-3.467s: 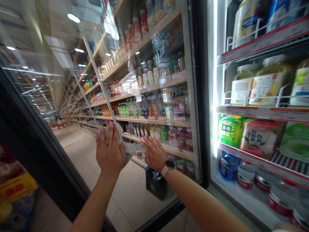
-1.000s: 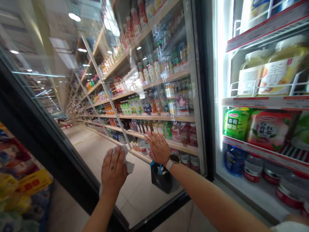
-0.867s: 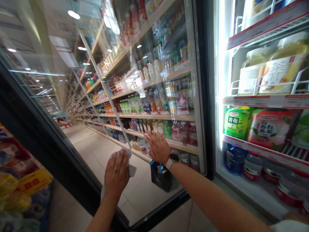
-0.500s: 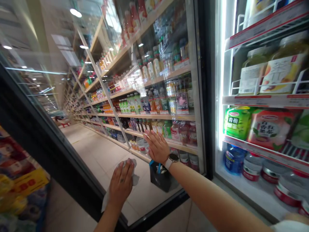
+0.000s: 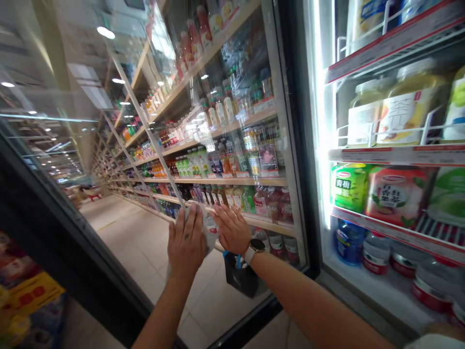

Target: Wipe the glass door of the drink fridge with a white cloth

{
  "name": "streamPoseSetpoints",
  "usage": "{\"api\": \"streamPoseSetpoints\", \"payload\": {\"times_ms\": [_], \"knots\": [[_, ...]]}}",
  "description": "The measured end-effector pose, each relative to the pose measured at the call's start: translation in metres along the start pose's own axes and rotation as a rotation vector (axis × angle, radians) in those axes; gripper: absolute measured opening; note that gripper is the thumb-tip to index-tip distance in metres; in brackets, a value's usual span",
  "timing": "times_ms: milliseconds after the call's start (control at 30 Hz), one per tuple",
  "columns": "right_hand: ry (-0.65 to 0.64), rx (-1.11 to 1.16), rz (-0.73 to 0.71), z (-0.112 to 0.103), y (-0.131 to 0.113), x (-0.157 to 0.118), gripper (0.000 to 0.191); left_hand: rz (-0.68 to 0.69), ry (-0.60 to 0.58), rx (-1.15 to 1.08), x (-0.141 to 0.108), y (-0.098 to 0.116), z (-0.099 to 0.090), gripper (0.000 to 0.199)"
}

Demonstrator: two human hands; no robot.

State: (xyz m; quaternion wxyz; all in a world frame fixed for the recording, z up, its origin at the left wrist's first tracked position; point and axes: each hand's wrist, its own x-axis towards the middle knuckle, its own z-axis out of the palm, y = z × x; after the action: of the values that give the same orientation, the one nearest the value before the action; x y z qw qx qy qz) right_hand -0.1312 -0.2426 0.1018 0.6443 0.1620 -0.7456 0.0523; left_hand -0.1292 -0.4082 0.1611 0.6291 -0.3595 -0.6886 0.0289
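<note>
1. Okay, far left, low down, there's a stack of packaged goods (image 5: 31,295) with a yellow sign, well away from my hands and outside the cooler.
2. Right in front of me stands the glass door (image 5: 127,242) of a drinks cooler, and beyond it wooden shelves (image 5: 232,179) run off down the aisle, packed with bottled drinks (image 5: 192,165).
3. My left hand (image 5: 186,245) is flat against that glass, fingers up and close together, pressing a crumpled white cloth (image 5: 208,238) to it; the cloth pokes out above and beside the hand.
4. My right hand (image 5: 232,229) is just beside the cloth, palm on the glass, fingers lightly spread, holding nothing. There's a watch (image 5: 255,248) on that wrist.
5. Under that hand, a black bag (image 5: 240,277) shows with blue bits sticking up; what's inside, I can't tell.
6. Next comes the black door frame (image 5: 296,121), standing between me and the lit shelves.
7. Far right, white wire racks hold big jars of tea (image 5: 409,109). Below them sit green and red packs (image 5: 395,196), then blue-labelled bottles (image 5: 348,242) and red-banded tubs (image 5: 430,295).
</note>
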Motion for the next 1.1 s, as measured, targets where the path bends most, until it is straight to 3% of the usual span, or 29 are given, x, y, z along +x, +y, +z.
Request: {"api": "streamPoseSetpoints", "payload": {"times_ms": [100,167,433,633,1100], "knots": [[0.006,0.018,-0.003,-0.002,0.000,0.000,0.059,-0.047,0.055,-0.033,0.040,0.004,0.003,0.069],[0.007,0.035,-0.006,-0.001,0.000,-0.002,0.059,-0.021,0.058,-0.049,0.046,0.008,0.004,0.068],[-0.031,0.062,-0.038,0.006,0.005,-0.004,0.044,0.105,0.007,-0.083,0.002,0.019,0.012,0.066],[-0.008,0.053,-0.031,0.006,0.004,-0.001,0.038,0.091,-0.006,-0.017,-0.012,0.024,0.017,0.065],[-0.008,0.028,-0.004,-0.001,0.004,-0.003,0.054,0.078,-0.029,-0.007,-0.037,0.038,0.017,0.065]]}}
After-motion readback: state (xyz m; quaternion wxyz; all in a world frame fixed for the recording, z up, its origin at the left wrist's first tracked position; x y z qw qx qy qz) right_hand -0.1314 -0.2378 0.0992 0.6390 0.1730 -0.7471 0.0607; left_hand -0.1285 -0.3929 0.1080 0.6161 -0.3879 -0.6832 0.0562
